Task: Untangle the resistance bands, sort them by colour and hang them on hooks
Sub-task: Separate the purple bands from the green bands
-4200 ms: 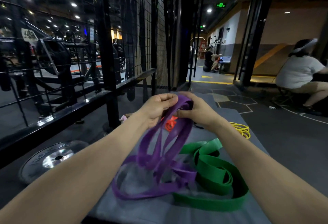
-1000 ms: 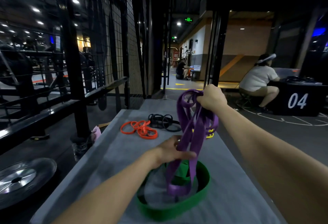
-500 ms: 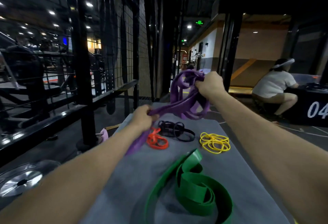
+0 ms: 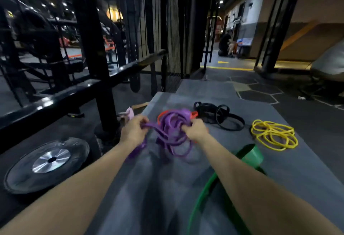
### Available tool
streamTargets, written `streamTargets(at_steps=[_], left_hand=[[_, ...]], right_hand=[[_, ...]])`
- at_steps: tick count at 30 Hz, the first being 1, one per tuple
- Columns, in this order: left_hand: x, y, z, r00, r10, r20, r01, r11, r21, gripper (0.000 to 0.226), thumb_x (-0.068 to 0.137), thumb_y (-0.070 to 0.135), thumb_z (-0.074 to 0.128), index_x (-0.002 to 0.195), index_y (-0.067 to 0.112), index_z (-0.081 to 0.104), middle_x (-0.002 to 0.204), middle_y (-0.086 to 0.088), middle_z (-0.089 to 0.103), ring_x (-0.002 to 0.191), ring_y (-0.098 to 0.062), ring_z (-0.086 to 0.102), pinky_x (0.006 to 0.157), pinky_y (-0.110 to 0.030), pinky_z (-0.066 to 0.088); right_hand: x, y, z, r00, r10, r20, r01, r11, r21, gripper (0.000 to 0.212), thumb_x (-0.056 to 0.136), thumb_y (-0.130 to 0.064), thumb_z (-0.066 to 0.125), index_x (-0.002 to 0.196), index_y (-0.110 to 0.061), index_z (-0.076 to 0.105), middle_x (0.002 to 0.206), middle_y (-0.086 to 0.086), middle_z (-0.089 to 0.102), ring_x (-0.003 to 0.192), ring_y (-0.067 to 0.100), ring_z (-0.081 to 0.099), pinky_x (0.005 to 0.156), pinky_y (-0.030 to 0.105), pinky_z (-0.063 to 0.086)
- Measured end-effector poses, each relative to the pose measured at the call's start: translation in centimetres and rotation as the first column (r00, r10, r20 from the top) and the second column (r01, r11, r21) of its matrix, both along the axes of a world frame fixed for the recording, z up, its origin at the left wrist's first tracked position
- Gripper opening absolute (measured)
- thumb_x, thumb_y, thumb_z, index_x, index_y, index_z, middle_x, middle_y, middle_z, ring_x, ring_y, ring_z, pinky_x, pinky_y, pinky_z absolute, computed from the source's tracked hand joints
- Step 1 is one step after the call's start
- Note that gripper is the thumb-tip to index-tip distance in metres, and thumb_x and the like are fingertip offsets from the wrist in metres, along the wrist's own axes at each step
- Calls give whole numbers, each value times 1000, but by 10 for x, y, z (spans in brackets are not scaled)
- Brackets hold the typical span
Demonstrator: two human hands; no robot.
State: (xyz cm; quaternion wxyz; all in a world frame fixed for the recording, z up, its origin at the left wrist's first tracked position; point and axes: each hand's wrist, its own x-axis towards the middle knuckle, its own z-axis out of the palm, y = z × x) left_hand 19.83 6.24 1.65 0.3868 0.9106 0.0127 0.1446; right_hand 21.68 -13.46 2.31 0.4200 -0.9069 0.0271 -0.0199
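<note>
Purple bands (image 4: 173,132): bunched in a loose tangle over the grey table (image 4: 204,89), held between both hands; one strand trails down past the left wrist toward the near left edge.
Left hand (image 4: 133,131): fingers curled round a purple strand at the left side of the tangle.
Right hand (image 4: 195,129): fingers curled into the right side of the purple tangle, gripping it.
Orange bands (image 4: 193,114): lying on the table directly behind the purple tangle, mostly hidden by it; only arcs show at the top left and right.
Black bands (image 4: 219,114): lying in a pile on the table, just right of the orange bands and beyond the right hand.
Yellow bands (image 4: 273,135): thin loops piled on the table, well right of the black bands, apart from them.
Green band (image 4: 251,155): wide, lying on the near right part of the table, partly under the right forearm; one fold stands up.
Weight plate (image 4: 46,164): flat on the floor, left of the table.
Black frame (image 4: 89,48): upright post and rails standing left of the table.
</note>
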Motion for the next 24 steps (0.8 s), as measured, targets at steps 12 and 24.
streamTargets(at_steps=[12, 24], left_hand=[[-33, -15, -27, 961, -140, -240, 221, 910, 352, 55, 71, 19, 72, 122, 25, 54, 126, -5, 49, 115, -28, 54, 102, -36, 40], [-132, -70, -20, 956, -254, -143, 284, 925, 253, 33, 80, 14, 67, 113, 15, 62, 118, -10, 54, 109, -27, 55, 99, -31, 41]], right_hand=[[-43, -11, -14, 988, 155, -4, -153, 974, -165, 52, 81, -31, 71, 121, -3, 56, 124, 15, 61, 114, 28, 56, 94, 30, 41], [-156, -72, 12, 999, -6, 37, 13, 976, -215, 33, 85, -19, 65, 102, 9, 64, 107, 24, 66, 105, 31, 61, 86, 35, 43]])
